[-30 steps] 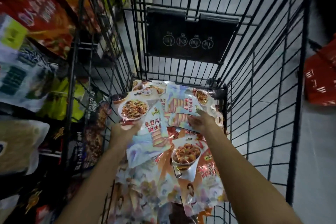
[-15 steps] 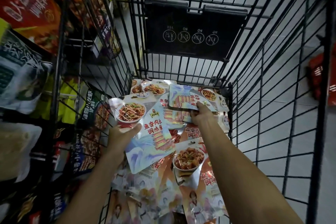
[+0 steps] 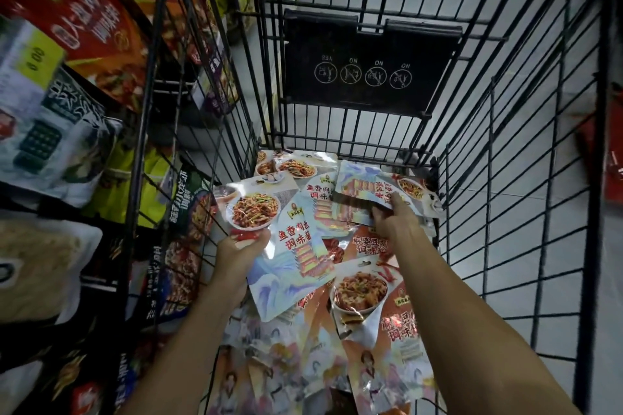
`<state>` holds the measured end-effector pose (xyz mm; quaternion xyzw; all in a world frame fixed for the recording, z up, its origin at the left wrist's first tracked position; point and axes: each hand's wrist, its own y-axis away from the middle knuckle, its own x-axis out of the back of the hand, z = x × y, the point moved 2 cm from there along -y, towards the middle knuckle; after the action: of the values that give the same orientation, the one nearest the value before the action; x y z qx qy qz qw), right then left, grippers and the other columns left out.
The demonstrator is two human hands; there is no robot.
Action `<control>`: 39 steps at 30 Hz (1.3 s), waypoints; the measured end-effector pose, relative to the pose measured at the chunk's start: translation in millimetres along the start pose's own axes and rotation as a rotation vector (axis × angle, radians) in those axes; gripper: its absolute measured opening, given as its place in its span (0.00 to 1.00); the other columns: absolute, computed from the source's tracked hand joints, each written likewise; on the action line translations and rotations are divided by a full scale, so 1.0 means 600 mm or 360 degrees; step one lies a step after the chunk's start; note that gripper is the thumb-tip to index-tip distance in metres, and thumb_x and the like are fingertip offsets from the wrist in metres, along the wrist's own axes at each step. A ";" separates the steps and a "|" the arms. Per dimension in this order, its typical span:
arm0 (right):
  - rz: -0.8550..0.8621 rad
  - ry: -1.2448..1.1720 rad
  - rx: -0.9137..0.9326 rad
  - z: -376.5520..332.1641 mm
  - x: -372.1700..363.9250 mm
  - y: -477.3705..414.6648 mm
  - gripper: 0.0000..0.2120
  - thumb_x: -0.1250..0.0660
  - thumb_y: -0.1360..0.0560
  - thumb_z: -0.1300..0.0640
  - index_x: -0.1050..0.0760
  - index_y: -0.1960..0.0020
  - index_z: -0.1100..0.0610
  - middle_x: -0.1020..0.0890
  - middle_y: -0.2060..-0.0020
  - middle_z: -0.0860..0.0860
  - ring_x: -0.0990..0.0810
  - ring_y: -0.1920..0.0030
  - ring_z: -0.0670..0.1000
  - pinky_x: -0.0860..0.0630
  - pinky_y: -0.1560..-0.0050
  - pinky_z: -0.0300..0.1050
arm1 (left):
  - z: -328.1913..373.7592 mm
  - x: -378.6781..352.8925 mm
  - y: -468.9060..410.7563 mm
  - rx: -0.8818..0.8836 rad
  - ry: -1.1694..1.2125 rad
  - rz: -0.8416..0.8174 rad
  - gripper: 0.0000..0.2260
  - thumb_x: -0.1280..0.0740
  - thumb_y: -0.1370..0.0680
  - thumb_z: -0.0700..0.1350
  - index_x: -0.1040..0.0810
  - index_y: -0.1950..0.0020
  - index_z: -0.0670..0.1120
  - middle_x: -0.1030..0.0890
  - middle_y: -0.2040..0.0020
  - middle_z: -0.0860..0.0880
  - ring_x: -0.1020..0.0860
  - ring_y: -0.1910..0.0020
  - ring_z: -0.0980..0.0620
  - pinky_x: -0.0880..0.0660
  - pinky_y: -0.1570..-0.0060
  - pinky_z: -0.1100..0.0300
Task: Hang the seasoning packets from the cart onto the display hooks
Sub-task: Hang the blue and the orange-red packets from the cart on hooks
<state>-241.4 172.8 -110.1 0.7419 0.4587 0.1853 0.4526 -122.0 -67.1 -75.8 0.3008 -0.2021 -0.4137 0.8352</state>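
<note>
- Black wire makes up the cart [image 3: 597, 178] I look down into. A black flap [image 3: 367, 64] with four round white signs hangs on its far wall.
- Glossy seasoning packets lie in a loose pile [image 3: 337, 357] on the cart floor, overlapping at all angles.
- My left hand [image 3: 241, 251] grips a packet [image 3: 293, 256] by its left edge, with the thumb curled over the front just below the printed plate of food. I hold it over the pile, near the cart's left wall.
- That packet's long axis runs on a slant. The plate end points far and left, and the pale blue wave end points near and right, toward me. Its printed face is up.
- My right hand [image 3: 396, 224] pinches a second packet [image 3: 364, 190] at its near edge, one finger laid on top and the rest tucked under. It sits in the far right corner of the cart, on top of other packets.
- The second packet's long axis lies across the cart. Its blue end points left, its plate end points right into the corner, and its face is up.
- An orange packet [image 3: 367, 296] showing a bowl of food lies on the pile between my forearms.
- Outside the left wall hang shelf goods: red packs [image 3: 91, 20] high up and yellow-green ones [image 3: 145, 185] lower down.
</note>
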 end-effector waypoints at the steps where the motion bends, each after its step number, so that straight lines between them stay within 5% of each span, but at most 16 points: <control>1: -0.0099 0.0054 -0.0006 0.002 0.001 -0.008 0.17 0.36 0.23 0.62 0.30 0.34 0.62 0.22 0.42 0.61 0.22 0.42 0.61 0.26 0.38 0.61 | 0.000 0.000 0.000 -0.0011 -0.0018 0.0018 0.03 0.28 0.27 0.36 0.20 0.60 0.42 0.18 0.56 0.41 0.20 0.53 0.41 0.23 0.47 0.45; 4: -0.0077 -0.0157 0.0017 -0.012 0.007 0.023 0.15 0.37 0.22 0.65 0.30 0.36 0.65 0.23 0.41 0.62 0.23 0.42 0.62 0.25 0.39 0.58 | 0.001 -0.003 0.004 -0.0028 -0.0042 0.0069 0.04 0.26 0.29 0.37 0.20 0.61 0.43 0.17 0.60 0.44 0.19 0.55 0.42 0.22 0.49 0.46; 7: 0.0194 -0.0542 -0.0179 -0.018 0.006 0.036 0.08 0.38 0.22 0.66 0.28 0.43 0.63 0.22 0.42 0.58 0.20 0.52 0.55 0.22 0.46 0.48 | 0.009 -0.005 0.013 -0.0031 -0.0078 0.0102 0.05 0.25 0.29 0.39 0.20 0.62 0.44 0.17 0.63 0.48 0.18 0.57 0.44 0.21 0.53 0.49; 10: 0.0065 -0.0341 -0.0066 -0.008 0.027 0.071 0.17 0.38 0.24 0.68 0.29 0.35 0.62 0.21 0.41 0.59 0.20 0.51 0.55 0.17 0.55 0.48 | 0.019 -0.005 0.023 -0.0048 -0.0113 0.0088 0.05 0.25 0.29 0.40 0.20 0.61 0.44 0.17 0.60 0.46 0.18 0.55 0.43 0.21 0.50 0.47; 14: -0.0077 -0.0235 -0.0054 0.001 0.051 0.099 0.22 0.34 0.25 0.67 0.31 0.32 0.64 0.21 0.41 0.62 0.23 0.39 0.63 0.24 0.41 0.58 | 0.029 -0.001 0.043 -0.0103 -0.0158 0.0071 0.05 0.26 0.29 0.39 0.20 0.61 0.45 0.17 0.58 0.44 0.18 0.51 0.41 0.23 0.46 0.41; 19: -0.0111 -0.0156 0.0097 -0.008 0.071 0.153 0.16 0.28 0.29 0.66 0.24 0.43 0.65 0.17 0.48 0.61 0.16 0.56 0.58 0.20 0.52 0.57 | 0.060 0.008 0.090 -0.0244 -0.0272 0.0042 0.07 0.26 0.28 0.41 0.21 0.64 0.45 0.19 0.64 0.46 0.20 0.62 0.47 0.23 0.55 0.50; 23: -0.0055 0.0490 0.0473 -0.034 0.097 0.221 0.06 0.24 0.31 0.60 0.19 0.57 0.60 0.14 0.62 0.55 0.15 0.61 0.57 0.19 0.60 0.49 | 0.110 0.025 0.155 -0.0411 -0.0273 0.0054 0.07 0.26 0.29 0.41 0.21 0.64 0.46 0.19 0.70 0.53 0.21 0.69 0.55 0.25 0.66 0.62; 27: -0.0304 0.0785 0.0719 -0.071 0.087 0.315 0.09 0.27 0.29 0.55 0.22 0.64 0.58 0.17 0.72 0.49 0.18 0.71 0.49 0.24 0.74 0.38 | 0.185 0.062 0.237 -0.0586 -0.0211 0.0093 0.07 0.24 0.30 0.41 0.21 0.65 0.48 0.19 0.71 0.58 0.21 0.66 0.54 0.26 0.61 0.60; 30: -0.0522 0.0921 0.0840 -0.100 0.062 0.391 0.09 0.27 0.29 0.54 0.23 0.63 0.58 0.17 0.71 0.48 0.18 0.70 0.48 0.23 0.71 0.40 | 0.242 0.105 0.309 -0.0718 -0.0105 0.0101 0.07 0.23 0.34 0.46 0.19 0.60 0.49 0.16 0.62 0.55 0.19 0.61 0.55 0.23 0.58 0.61; 33: -0.0767 0.1036 0.0939 -0.129 0.025 0.469 0.12 0.26 0.32 0.50 0.22 0.60 0.59 0.15 0.67 0.51 0.16 0.67 0.51 0.20 0.66 0.47 | 0.295 0.164 0.388 -0.0879 -0.0057 0.0159 0.10 0.23 0.38 0.52 0.18 0.64 0.48 0.16 0.65 0.56 0.19 0.65 0.61 0.22 0.63 0.65; 39: -0.1299 0.1054 0.1155 -0.167 -0.064 0.651 0.10 0.26 0.36 0.51 0.21 0.71 0.56 0.18 0.74 0.50 0.21 0.73 0.45 0.26 0.73 0.36 | 0.371 0.320 0.570 -0.1267 0.0024 0.0469 0.06 0.26 0.34 0.48 0.19 0.62 0.48 0.17 0.67 0.58 0.21 0.67 0.66 0.26 0.66 0.73</control>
<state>-129.6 124.3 276.3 0.5169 0.8536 0.0502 0.0410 52.8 -134.6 334.4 -0.0744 -0.0611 -0.3334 0.9379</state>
